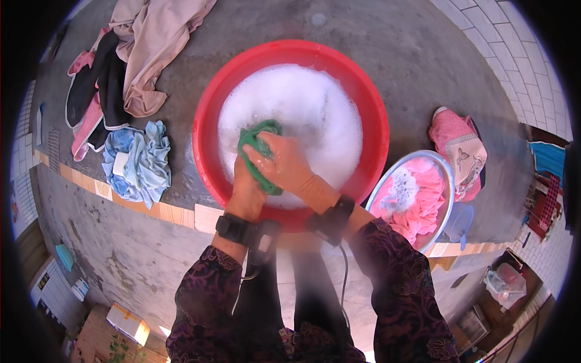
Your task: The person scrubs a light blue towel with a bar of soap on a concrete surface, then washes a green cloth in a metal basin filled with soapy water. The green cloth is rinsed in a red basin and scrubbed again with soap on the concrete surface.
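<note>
A red plastic basin with thick white suds stands before me on a grey concrete slab. Over its near left part, both hands grip a wet green cloth. My left hand supports the cloth from below and the left, its fingers partly hidden behind it. My right hand presses on the cloth from the right, fingers curled over its top. Foam clings to the cloth and the right hand. How far the cloth reaches into the suds is hard to tell.
Right of the basin are a metal bowl with sudsy pink cloth, a blue plastic cup and folded pink fabric. At left lie blue cloth with a white soap bar, black-and-pink clothing and beige fabric.
</note>
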The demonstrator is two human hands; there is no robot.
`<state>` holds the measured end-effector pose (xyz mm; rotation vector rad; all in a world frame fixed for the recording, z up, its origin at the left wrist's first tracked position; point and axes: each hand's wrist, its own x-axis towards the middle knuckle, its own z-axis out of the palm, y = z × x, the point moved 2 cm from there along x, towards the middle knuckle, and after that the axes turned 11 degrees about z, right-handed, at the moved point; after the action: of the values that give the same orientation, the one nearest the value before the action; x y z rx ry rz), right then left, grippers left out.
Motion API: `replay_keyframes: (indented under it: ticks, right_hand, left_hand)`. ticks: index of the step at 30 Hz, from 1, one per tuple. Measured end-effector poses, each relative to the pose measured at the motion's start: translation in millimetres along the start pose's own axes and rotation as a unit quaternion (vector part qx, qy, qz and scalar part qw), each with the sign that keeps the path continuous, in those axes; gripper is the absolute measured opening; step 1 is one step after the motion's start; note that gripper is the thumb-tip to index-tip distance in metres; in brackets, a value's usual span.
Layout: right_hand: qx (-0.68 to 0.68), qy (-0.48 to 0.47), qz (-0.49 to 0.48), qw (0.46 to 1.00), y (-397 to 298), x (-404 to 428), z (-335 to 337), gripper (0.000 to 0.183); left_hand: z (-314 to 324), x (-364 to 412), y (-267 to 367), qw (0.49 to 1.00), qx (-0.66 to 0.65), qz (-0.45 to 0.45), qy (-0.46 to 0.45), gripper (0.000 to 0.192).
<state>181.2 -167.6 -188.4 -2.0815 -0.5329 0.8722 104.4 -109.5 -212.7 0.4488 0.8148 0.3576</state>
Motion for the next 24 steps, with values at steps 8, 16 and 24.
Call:
replay_keyframes:
  ticks: [8, 16, 24]
  right_hand:
    - [-0.116, 0.173, 0.095, 0.973, 76, 36, -35, 0.041]
    - [-0.256, 0.066, 0.088, 0.960, 60, 23, -47, 0.034]
    - [0.331, -0.079, 0.079, 0.937, 10, -16, -6, 0.018]
  left_hand:
    - [0, -12, 17, 0.978, 0.189, -0.007, 0.082, 0.054]
    - [-20, -9, 16, 0.962, 0.247, -0.002, 0.119, 0.067]
    - [-33, 16, -20, 1.000, 0.014, -0.022, -0.005, 0.053]
